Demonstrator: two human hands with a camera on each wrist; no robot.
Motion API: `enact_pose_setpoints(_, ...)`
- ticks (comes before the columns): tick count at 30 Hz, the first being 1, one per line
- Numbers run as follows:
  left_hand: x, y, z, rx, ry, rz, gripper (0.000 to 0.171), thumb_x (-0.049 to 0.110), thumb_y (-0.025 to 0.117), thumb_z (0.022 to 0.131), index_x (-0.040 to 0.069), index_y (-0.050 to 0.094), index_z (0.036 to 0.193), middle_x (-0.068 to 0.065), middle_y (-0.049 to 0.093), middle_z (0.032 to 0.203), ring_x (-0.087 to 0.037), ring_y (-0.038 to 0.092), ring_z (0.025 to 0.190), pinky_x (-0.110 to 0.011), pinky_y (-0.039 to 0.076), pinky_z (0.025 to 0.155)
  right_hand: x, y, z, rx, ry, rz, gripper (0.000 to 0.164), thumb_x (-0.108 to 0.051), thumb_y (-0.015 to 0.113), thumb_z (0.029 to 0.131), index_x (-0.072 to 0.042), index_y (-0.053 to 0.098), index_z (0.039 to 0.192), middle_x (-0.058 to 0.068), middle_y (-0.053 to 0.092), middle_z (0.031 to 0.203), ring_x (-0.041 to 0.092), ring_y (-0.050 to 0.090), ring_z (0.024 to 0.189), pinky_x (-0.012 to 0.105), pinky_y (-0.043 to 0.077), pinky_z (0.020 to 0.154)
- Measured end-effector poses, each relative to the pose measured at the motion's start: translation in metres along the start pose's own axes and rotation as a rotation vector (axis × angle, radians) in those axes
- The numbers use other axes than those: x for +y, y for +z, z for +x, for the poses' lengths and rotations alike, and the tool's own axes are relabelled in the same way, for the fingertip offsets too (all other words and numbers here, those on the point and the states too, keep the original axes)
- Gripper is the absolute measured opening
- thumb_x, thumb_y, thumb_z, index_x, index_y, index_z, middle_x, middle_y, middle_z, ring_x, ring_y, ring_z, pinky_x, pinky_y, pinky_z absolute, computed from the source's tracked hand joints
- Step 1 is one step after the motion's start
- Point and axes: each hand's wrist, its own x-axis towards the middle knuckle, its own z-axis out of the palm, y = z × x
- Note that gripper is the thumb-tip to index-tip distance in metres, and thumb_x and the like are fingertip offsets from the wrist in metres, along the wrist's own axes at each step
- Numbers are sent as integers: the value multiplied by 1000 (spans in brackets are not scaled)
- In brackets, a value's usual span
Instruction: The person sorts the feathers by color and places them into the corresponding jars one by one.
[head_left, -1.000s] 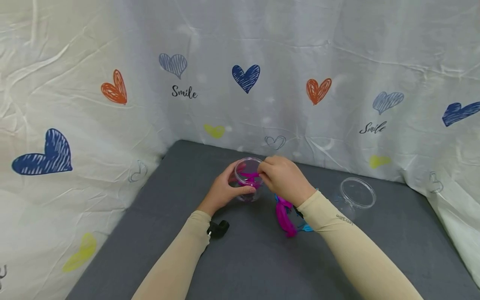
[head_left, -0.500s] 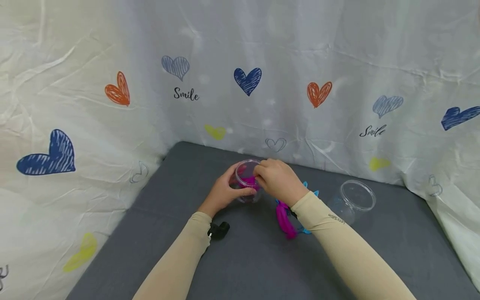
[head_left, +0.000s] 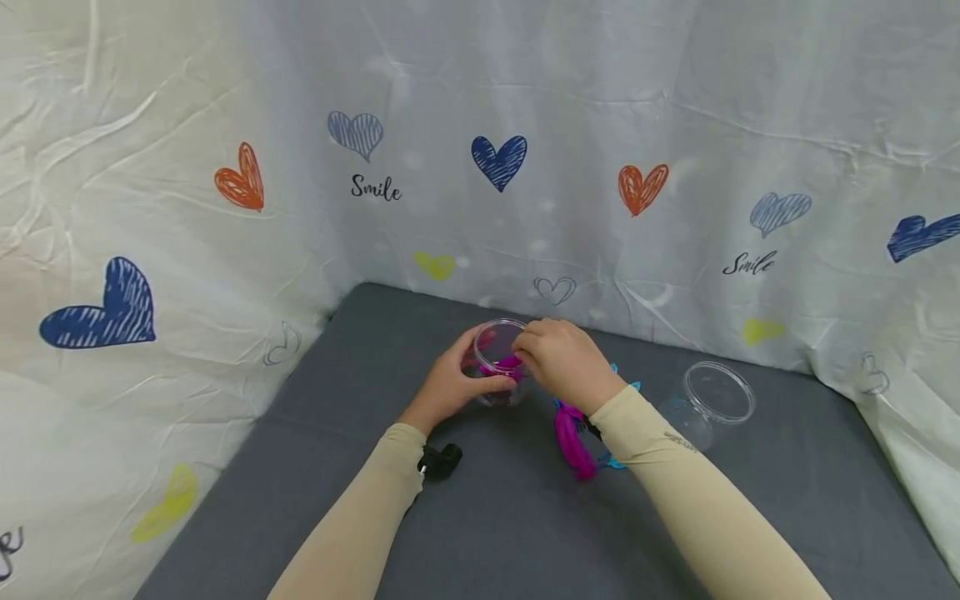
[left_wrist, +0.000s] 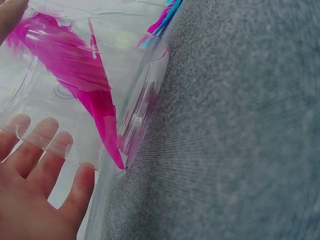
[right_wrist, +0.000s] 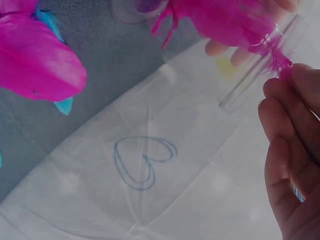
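My left hand [head_left: 453, 382] grips a clear plastic jar [head_left: 501, 397], thumb on the near side and fingers at the far side. Inside the jar is a magenta feather [left_wrist: 75, 70]; its pointed end reaches down to the bottom in the left wrist view. My right hand [head_left: 564, 360] is at the jar's rim, thumb and forefinger pinching the fluffy end of the magenta feather [right_wrist: 220, 22] in the right wrist view. Right of the jar, magenta and blue feathers [head_left: 572, 448] lie on the table, partly hidden by my right wrist.
A second clear jar [head_left: 693, 421] stands to the right, near my right sleeve. A dark grey cloth [head_left: 525, 533] covers the table. Behind it hangs a white curtain [head_left: 570, 100] printed with hearts. A black strap mount [head_left: 444, 461] sticks out from my left wrist.
My right hand has dipped slightly at the rim, and its forearm has shifted, showing blue feather tips behind the wrist. The magenta feather in the jar lies a little differently. My left hand keeps its grip.
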Motion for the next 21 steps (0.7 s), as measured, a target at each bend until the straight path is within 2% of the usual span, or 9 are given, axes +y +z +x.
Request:
enact_pose_setpoints(8,-2,-3,-2,5,-6,-3,98,57,94,80,47,41,162,-2,61,156,-26,63,133,-55,56,110,0,1,1,24,-19,19,10,-14,81,98,-9,85,107,2,77,98,21,73,90,37,62,86)
enact_pose_setpoints(15,0,0,-2,-8,-2,-6,98,58,93,80,46,41,162,0,61,154,-24,64,132,-55,56,110,0,3,0,-11,-5,11,12,-18,81,99,-11,86,108,1,78,100,21,74,91,39,62,87)
enact_pose_setpoints(21,2,0,-1,-4,7,-18,99,56,95,79,45,42,162,-6,59,159,-27,63,134,-56,55,110,6,0,-8,31,16,14,10,-16,78,101,-9,85,105,2,75,94,20,71,84,38,61,83)
